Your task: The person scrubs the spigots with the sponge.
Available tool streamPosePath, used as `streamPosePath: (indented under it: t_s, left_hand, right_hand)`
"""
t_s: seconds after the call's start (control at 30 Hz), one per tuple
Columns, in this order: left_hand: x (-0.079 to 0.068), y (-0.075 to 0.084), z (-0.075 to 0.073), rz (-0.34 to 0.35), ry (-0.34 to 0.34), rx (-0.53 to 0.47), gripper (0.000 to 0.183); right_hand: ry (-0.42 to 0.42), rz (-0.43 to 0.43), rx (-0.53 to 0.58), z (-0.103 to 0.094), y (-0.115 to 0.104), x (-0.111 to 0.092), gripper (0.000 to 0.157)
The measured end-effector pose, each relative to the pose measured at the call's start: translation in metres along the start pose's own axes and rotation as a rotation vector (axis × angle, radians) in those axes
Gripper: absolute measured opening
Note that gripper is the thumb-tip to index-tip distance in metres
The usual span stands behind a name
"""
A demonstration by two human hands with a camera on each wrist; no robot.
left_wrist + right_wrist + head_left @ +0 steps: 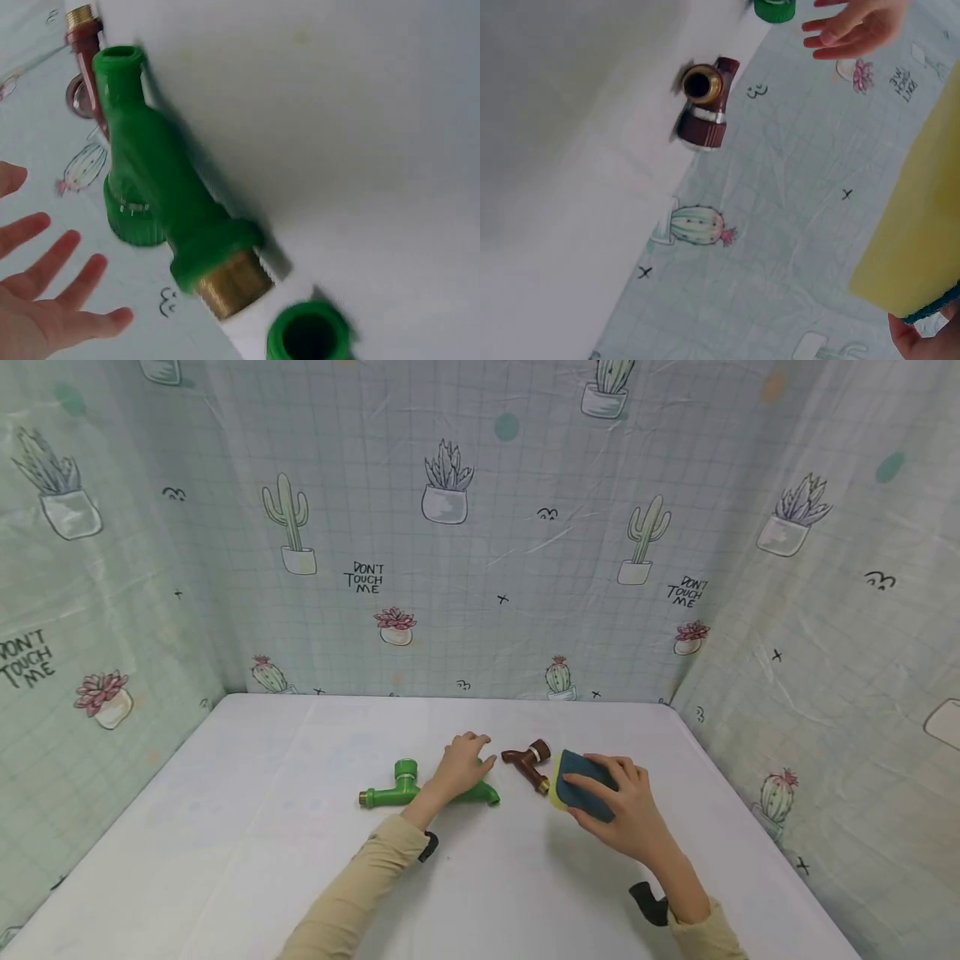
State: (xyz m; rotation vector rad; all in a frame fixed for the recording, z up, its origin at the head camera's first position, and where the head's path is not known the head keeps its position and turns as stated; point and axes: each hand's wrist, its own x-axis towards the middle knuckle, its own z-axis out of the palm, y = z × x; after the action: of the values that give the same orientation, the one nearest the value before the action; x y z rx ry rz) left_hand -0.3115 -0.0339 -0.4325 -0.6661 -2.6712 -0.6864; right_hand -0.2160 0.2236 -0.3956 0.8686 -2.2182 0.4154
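My right hand [633, 814] grips a sponge [587, 787], yellow with a dark blue-green scouring side, above the table. In the right wrist view the sponge's yellow side [922, 225] fills the right edge. My left hand [457, 768] hovers over the green taps with fingers spread and nothing held. One green tap [393, 795] lies to its left. The other green tap [480, 793] is partly hidden beneath the hand; its brass-threaded end [234, 285] shows in the left wrist view. A brown tap [527, 764] with a brass end lies between the hands.
A white table [247, 827] carries the taps. A curtain [487, 560] printed with potted cacti encloses its back and sides. Black bands [649, 903] sit at both wrists.
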Motion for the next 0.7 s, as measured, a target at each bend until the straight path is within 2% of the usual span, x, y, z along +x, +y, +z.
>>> streamPosePath:
  t_s: [0.13, 0.23, 0.33, 0.43, 0.53, 0.6, 0.7]
  left_hand:
    - [0.006, 0.011, 0.015, 0.129, -0.025, 0.151, 0.030]
    - [0.009, 0.018, 0.025, 0.206, -0.083, 0.267, 0.034]
    - [0.010, 0.023, 0.033, 0.249, -0.152, 0.396, 0.039]
    - [0.010, 0.026, 0.040, 0.242, -0.225, 0.520, 0.045]
    - [0.011, 0.028, 0.046, 0.198, -0.289, 0.574, 0.047]
    - [0.012, 0.030, 0.049, 0.176, -0.303, 0.596, 0.047]
    - [0.013, 0.032, 0.051, 0.165, -0.281, 0.605, 0.045]
  right_hand:
    - [0.022, 0.029, -0.003, -0.006, 0.004, -0.005, 0.041]
    - [0.020, 0.056, -0.001, -0.009, 0.006, -0.008, 0.043]
    - [0.017, 0.077, 0.008, -0.010, 0.006, -0.009, 0.042]
    - [0.021, 0.082, 0.015, -0.011, 0.007, -0.010, 0.039]
    - [0.030, 0.084, 0.018, -0.012, 0.007, -0.009, 0.038]
    - [0.029, 0.093, 0.026, -0.013, 0.006, -0.008, 0.038]
    - [0.028, 0.101, 0.038, -0.013, 0.006, -0.007, 0.039]
